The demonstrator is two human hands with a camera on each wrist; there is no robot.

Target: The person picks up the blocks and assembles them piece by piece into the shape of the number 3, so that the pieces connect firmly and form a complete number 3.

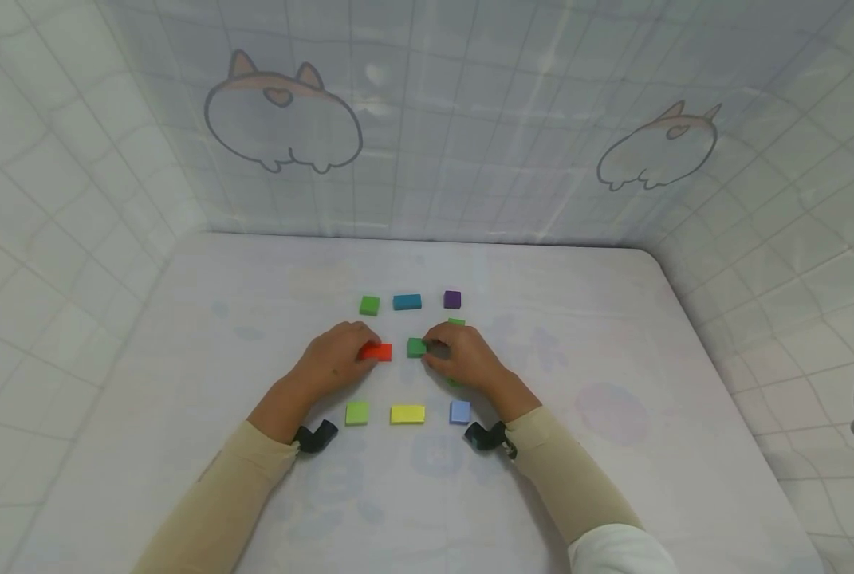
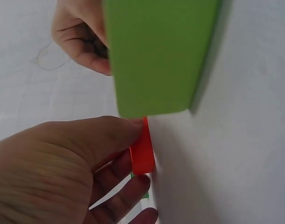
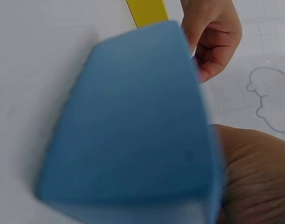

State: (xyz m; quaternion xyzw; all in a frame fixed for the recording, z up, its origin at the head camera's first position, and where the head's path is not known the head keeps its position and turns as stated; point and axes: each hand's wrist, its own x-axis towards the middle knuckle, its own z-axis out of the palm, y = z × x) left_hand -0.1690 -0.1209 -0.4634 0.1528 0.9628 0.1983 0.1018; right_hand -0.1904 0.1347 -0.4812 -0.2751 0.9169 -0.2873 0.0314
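Note:
My left hand point(image 1: 335, 360) pinches a red block point(image 1: 382, 351) between thumb and fingers, low over the white table. In the left wrist view the red block point(image 2: 143, 151) shows end-on between thumb and fingertips. To its right, my right hand point(image 1: 470, 360) grips a dark green block point(image 1: 415, 347) by its right end. A small gap separates the red and dark green blocks. Light green pieces point(image 1: 457, 322) are partly hidden around the right hand. In the right wrist view a close light blue block point(image 3: 128, 126) hides what the right fingers hold.
Behind the hands lie a green block point(image 1: 370, 305), a blue block point(image 1: 407, 302) and a purple block point(image 1: 452, 300). Nearer are a lime block point(image 1: 357, 413), a yellow block point(image 1: 408, 414) and a light blue block point(image 1: 459, 412). Patterned curtains point(image 1: 470, 159) surround the table point(image 1: 254, 510).

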